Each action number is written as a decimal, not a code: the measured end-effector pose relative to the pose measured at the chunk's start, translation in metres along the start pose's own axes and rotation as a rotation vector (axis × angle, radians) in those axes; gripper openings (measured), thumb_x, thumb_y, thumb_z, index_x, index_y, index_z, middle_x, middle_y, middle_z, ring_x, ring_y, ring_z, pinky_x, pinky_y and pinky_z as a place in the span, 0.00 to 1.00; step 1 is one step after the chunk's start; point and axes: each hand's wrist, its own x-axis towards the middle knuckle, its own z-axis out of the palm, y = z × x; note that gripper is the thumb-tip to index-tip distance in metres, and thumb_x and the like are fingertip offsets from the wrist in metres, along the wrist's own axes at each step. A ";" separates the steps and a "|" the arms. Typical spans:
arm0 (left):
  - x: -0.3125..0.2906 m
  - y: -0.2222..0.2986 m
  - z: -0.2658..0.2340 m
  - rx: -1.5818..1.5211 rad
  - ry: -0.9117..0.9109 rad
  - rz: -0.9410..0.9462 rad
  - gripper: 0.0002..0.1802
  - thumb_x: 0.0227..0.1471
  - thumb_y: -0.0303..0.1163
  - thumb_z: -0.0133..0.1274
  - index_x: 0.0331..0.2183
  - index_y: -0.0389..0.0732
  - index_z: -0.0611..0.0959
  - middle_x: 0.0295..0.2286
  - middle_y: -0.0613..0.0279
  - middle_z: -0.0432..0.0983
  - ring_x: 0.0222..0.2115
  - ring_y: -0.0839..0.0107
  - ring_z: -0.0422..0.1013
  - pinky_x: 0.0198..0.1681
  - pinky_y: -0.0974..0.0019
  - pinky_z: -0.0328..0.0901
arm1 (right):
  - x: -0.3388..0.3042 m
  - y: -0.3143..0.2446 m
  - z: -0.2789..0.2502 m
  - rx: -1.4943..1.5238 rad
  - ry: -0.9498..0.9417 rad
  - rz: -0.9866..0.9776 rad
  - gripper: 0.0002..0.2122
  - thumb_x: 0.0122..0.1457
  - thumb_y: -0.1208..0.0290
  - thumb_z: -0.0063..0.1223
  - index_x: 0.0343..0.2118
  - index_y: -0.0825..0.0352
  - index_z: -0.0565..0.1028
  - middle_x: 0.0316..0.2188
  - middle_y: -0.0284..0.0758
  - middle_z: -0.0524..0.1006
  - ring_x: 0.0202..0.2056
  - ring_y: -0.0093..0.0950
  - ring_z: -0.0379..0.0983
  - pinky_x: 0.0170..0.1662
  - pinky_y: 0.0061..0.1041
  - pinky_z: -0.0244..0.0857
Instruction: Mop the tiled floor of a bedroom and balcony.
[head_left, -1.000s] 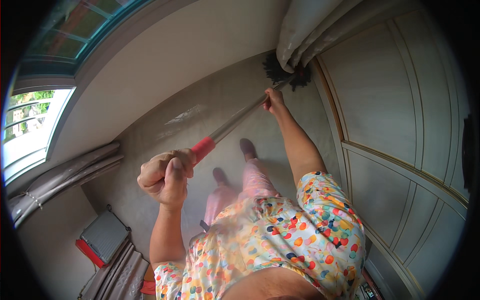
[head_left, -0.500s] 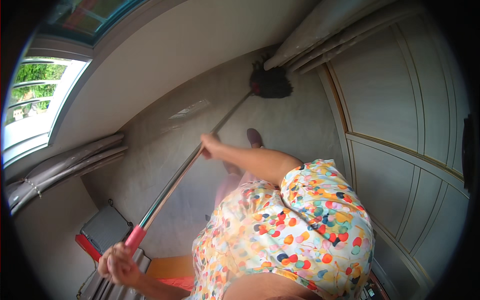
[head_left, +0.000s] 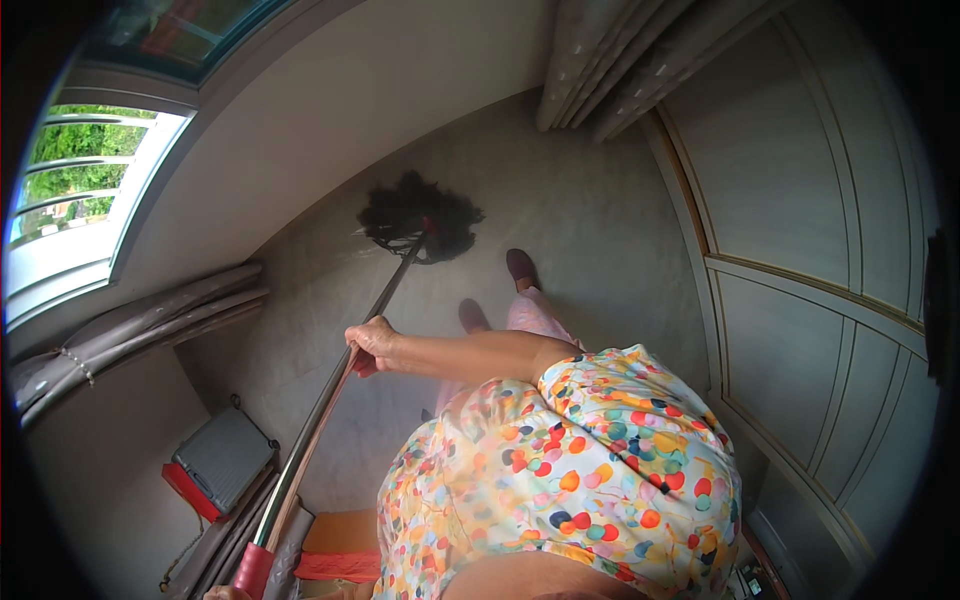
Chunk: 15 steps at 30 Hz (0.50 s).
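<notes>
A long mop slants across the view, its dark stringy head (head_left: pixel 412 215) spread on the grey floor ahead of me. My right hand (head_left: pixel 372 345) is closed around the metal shaft (head_left: pixel 316 425) about midway along it. At the lower edge, my left hand (head_left: pixel 228 593) is by the pink grip (head_left: pixel 253 572) at the near end of the handle. Only a sliver of that hand shows, and it appears wrapped on the grip. My slippered feet (head_left: pixel 521 265) stand to the right of the shaft.
A curved wall with a barred window (head_left: pixel 85 190) runs along the left. Tied curtains (head_left: pixel 150 325) hang below it, and more curtains (head_left: pixel 640 60) hang at the far end. Panelled cabinet doors (head_left: pixel 800 350) line the right. A grey case (head_left: pixel 225 455) stands at lower left.
The mop head has swept left, from beside the far curtains toward the window wall, and its strands have fanned out. My right hand moved left and nearer; my left hand dropped toward the lower edge.
</notes>
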 end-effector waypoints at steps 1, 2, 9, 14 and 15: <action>-0.001 0.001 -0.005 -0.027 -0.037 -0.005 0.12 0.41 0.24 0.33 0.13 0.32 0.67 0.09 0.57 0.60 0.09 0.69 0.56 0.15 0.62 0.55 | -0.001 -0.007 0.001 -0.016 0.022 -0.016 0.05 0.35 0.73 0.43 0.11 0.67 0.66 0.10 0.41 0.69 0.09 0.29 0.65 0.11 0.29 0.60; -0.003 0.000 -0.007 -0.017 -0.029 0.002 0.12 0.41 0.24 0.33 0.13 0.32 0.67 0.09 0.57 0.60 0.09 0.69 0.56 0.15 0.62 0.55 | -0.002 -0.014 0.001 -0.028 0.014 -0.015 0.05 0.35 0.73 0.43 0.11 0.67 0.66 0.10 0.41 0.69 0.09 0.29 0.65 0.11 0.29 0.60; 0.008 -0.022 0.013 0.066 0.317 -0.054 0.15 0.38 0.23 0.35 0.06 0.44 0.57 0.05 0.67 0.50 0.06 0.78 0.48 0.15 0.72 0.54 | -0.007 -0.064 -0.018 0.040 0.034 -0.361 0.07 0.37 0.74 0.44 0.09 0.68 0.64 0.07 0.38 0.65 0.05 0.25 0.61 0.05 0.23 0.55; 0.057 -0.113 0.053 -0.001 0.241 -0.091 0.15 0.38 0.21 0.36 0.07 0.38 0.57 0.05 0.64 0.55 0.05 0.76 0.52 0.09 0.74 0.53 | 0.009 -0.161 -0.091 0.187 0.081 -0.541 0.06 0.36 0.74 0.47 0.16 0.68 0.62 0.08 0.36 0.63 0.04 0.26 0.58 0.04 0.22 0.52; 0.062 -0.129 0.061 0.013 0.222 -0.088 0.15 0.38 0.20 0.37 0.07 0.37 0.57 0.05 0.63 0.56 0.05 0.75 0.53 0.09 0.73 0.53 | 0.009 -0.181 -0.104 0.196 0.133 -0.557 0.06 0.36 0.73 0.46 0.16 0.67 0.62 0.07 0.34 0.61 0.04 0.26 0.58 0.03 0.23 0.52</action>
